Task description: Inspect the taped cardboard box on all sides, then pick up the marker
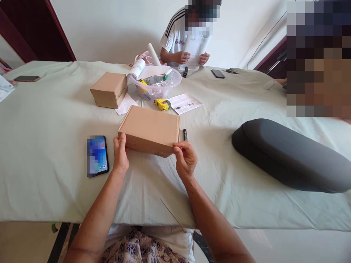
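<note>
A closed brown cardboard box (150,124) is between my two hands over the cloth-covered table. My left hand (120,153) grips its near left corner, thumb on the front side and fingers behind. At the near right corner, my right hand (186,159) pinches the edge between thumb and fingers. Just beyond that hand lies a black marker (185,134). A smartphone (97,156) with its screen lit rests to the left of my left hand. Behind the box sits a yellow tape measure (162,104) beside a printed sheet (188,103).
Another cardboard box (108,89) stands at the back left, near a clear plastic basin (175,81) full of odds and ends. A long black padded object (290,157) lies on the right. Across the table (55,120), a person (175,44) holds papers. A second person is at far right.
</note>
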### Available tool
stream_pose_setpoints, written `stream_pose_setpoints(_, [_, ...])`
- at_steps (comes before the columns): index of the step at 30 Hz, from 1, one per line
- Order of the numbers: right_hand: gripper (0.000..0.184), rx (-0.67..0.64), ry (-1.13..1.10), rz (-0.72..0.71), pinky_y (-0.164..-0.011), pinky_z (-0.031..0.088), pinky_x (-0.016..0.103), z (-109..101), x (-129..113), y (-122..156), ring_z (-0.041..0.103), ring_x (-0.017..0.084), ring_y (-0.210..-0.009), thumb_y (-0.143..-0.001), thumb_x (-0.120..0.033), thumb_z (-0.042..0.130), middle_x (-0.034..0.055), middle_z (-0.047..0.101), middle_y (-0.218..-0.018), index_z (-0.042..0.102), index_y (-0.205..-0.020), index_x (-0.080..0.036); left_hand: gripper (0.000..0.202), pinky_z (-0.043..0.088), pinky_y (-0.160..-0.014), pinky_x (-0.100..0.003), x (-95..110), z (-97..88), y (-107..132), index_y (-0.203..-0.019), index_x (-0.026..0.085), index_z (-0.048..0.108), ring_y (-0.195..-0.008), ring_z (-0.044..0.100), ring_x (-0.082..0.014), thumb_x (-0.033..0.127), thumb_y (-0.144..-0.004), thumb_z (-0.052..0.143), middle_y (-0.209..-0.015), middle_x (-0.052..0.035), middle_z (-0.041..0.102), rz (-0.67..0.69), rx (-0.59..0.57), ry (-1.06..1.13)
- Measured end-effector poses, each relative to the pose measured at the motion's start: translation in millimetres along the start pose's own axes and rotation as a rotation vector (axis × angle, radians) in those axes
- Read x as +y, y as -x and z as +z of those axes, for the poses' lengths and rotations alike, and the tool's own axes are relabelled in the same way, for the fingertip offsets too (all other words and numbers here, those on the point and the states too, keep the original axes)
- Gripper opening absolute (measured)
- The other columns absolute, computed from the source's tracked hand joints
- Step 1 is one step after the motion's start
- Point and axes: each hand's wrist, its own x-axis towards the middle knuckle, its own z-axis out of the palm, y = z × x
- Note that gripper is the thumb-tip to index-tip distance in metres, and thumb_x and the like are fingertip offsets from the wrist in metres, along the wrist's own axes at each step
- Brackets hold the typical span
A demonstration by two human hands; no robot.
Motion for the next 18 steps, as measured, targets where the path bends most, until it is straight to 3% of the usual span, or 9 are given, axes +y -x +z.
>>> stream_pose_setpoints(3, [0.026, 0.031, -0.007, 0.077, -0.063, 0.047, 0.029, -1, 0, -1, 0.056, 0.014, -0.068, -0.097, -0.047, 0.062, -0.001, 0.06, -0.075, 0.069, -0.088, -0.024, 0.074, 0.046, -0.078, -0.031, -2, -1.1, 0, -0.088, 0.021, 0.053, -0.094, 0.058, -0.02, 0.085, -0.059, 0.078, -0.094, -0.0022, 0.06, 0.063, 0.035, -0.09])
stream_pose_setpoints(7, [0.029, 0.063, 0.016, 0.103, -0.058, 0.045, 0.026, -3, 0, -5, 0.054, 0.013, -0.065, -0.099, -0.047, 0.057, -0.001, 0.06, -0.076, 0.07, -0.089, -0.024, 0.07, 0.045, -0.081, -0.03, -7, -1.5, 0, -0.09, 0.02, 0.056, -0.091, 0.058, -0.0178, 0.082, -0.065, 0.076, -0.092, -0.0007, 0.06, 0.081, -0.002, -0.106])
stream_pose_setpoints(12, [0.029, 0.056, 0.011, 0.086, -0.057, 0.048, 0.025, -3, -1, -5, 0.056, 0.012, -0.063, -0.1, -0.047, 0.057, -0.0009, 0.061, -0.074, 0.071, -0.091, -0.024, 0.064, 0.05, -0.09, -0.032, -9, -1.5, -3, -0.109, 0.023, 0.058, -0.111, 0.064, -0.0208, 0.067, -0.068, 0.083, -0.114, -0.0056, 0.067, 0.054, 0.011, 0.007])
stream_pose_setpoints(15, [0.024, 0.034, -0.032, 0.08, -0.057, 0.049, 0.026, -2, -2, -1, 0.058, 0.013, -0.063, -0.099, -0.044, 0.06, -0.0008, 0.063, -0.075, 0.073, -0.096, -0.024, 0.075, 0.054, -0.091, -0.035, -9, 0.5, -3, -0.123, 0.028, 0.05, -0.119, 0.065, -0.0234, 0.056, -0.066, 0.088, -0.125, -0.0093, 0.067, -0.016, 0.068, 0.085])
stream_pose_setpoints(18, [0.018, -0.072, -0.027, 0.011, -0.061, 0.054, 0.029, 2, -5, 6, 0.062, 0.014, -0.066, -0.099, -0.037, 0.061, 0.0014, 0.068, -0.081, 0.074, -0.103, -0.024, 0.09, 0.058, -0.089, -0.036, -8, 5.6, 5, -0.138, 0.036, 0.038, -0.126, 0.064, -0.0254, 0.052, -0.066, 0.09, -0.14, -0.0098, 0.063, -0.113, 0.021, 0.134])
